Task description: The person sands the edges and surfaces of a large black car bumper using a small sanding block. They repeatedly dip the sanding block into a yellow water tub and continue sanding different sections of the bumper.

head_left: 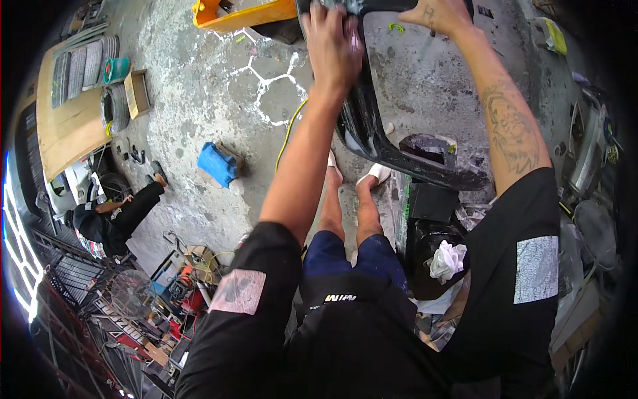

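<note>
A large, glossy black molded panel, which looks like a car bumper (364, 123), stands before me at the top of the picture. Its lower arm reaches right, past my feet. My left hand (332, 50) is on its upper part with the fingers bent and pressed together; motion blurs them, and whatever lies under them is hidden. Further right, my right hand (440, 16) grips the panel's upper edge, thumb stretched to the left. The top of the picture cuts off its other fingers.
A yellow bin (242, 14) stands beyond the panel. A blue-covered block (219, 165) lies on the stained concrete floor. At left sits another person (109, 223), near tires (86, 63). A crumpled white cloth (447, 261) rests on a black container by my right side; a fan (129, 292) and tools crowd the lower left.
</note>
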A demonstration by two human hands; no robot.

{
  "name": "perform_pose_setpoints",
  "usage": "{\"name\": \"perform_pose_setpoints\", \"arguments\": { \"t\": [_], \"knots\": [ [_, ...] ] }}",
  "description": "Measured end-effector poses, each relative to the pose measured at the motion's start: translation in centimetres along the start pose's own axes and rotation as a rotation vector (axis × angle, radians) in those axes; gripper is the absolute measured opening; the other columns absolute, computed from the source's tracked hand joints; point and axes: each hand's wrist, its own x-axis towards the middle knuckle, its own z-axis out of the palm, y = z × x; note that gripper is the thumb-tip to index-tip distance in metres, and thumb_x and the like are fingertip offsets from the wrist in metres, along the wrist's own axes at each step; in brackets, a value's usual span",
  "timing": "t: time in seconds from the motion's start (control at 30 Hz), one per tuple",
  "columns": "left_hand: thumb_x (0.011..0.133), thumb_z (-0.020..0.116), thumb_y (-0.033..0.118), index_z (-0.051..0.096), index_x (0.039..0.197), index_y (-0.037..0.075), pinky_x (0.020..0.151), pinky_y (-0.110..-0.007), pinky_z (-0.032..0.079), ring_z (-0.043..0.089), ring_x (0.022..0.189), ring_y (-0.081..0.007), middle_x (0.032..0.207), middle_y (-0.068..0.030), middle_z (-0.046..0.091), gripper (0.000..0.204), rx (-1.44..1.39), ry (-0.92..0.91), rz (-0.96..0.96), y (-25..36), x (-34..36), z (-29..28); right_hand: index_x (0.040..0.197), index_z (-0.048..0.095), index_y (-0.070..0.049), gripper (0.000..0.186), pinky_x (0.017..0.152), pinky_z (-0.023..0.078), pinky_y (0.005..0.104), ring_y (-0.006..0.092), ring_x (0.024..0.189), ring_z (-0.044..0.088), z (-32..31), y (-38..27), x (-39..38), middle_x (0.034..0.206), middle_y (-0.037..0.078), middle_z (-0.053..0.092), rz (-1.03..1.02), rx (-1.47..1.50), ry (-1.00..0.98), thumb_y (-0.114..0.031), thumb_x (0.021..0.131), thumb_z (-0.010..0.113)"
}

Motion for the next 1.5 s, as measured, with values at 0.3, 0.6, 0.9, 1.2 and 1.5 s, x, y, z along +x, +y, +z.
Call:
{"name": "perform_pose_setpoints", "arguments": {
  "t": [0.3,0.6,0.9,1.2,1.5],
  "knots": [
    [0.084,0.067,0.001,0.063,0.107,0.001,0.084,-0.054,0.044,0.05,0.096,-0.0456,0.107,-0.0228,0.056,0.024,-0.001,0.014,-0.003,1.2,-1.8,0.1,0.149,0.055,-0.026,0.092,0.105,0.05,0.0487,0.035,0.13,0.059,-0.2,1.2,0.2,0.155,0.01,0.052,-0.03,-0.029,0.04,-0.043,0.064,0.086],
    [0.093,0.079,0.027,0.067,0.115,-0.006,0.075,-0.03,0.049,0.057,0.083,-0.0154,0.096,-0.0083,0.063,0.041,-0.214,0.138,-0.631,4.0,-9.4,-3.6,0.144,0.061,-0.026,0.087,0.101,0.053,0.0434,0.0331,0.121,0.065,0.6,1.6,0.6,0.149,0.01,0.059,-0.037,-0.028,0.071,-0.039,0.062,0.087],
    [0.087,0.068,-0.002,0.053,0.101,-0.004,0.079,-0.052,0.044,0.051,0.09,-0.0442,0.1,-0.0245,0.051,0.021,-0.06,0.229,-0.25,2.8,-2.7,1.4,0.145,0.06,-0.027,0.089,0.1,0.054,0.0437,0.0327,0.12,0.066,0.6,0.3,0.8,0.15,0.011,0.057,-0.036,-0.01,0.065,-0.039,0.061,0.087],
    [0.085,0.07,0.0,0.053,0.093,-0.003,0.076,-0.051,0.045,0.053,0.088,-0.0441,0.093,-0.0221,0.051,0.018,-0.079,0.151,-0.257,4.8,-5.8,2.1,0.146,0.059,-0.026,0.091,0.101,0.053,0.0441,0.034,0.122,0.065,0.2,2.7,-0.3,0.151,0.012,0.056,-0.051,-0.073,0.089,-0.043,0.061,0.087],
    [0.086,0.068,0.002,0.055,0.095,-0.001,0.075,-0.051,0.043,0.053,0.088,-0.0424,0.097,-0.0244,0.053,0.017,-0.087,0.135,-0.217,2.9,-7.7,1.7,0.145,0.06,-0.026,0.085,0.104,0.051,0.0479,0.0357,0.126,0.062,1.7,1.9,0.9,0.151,0.013,0.056,-0.021,-0.084,0.079,-0.042,0.065,0.083]
  ]
}}
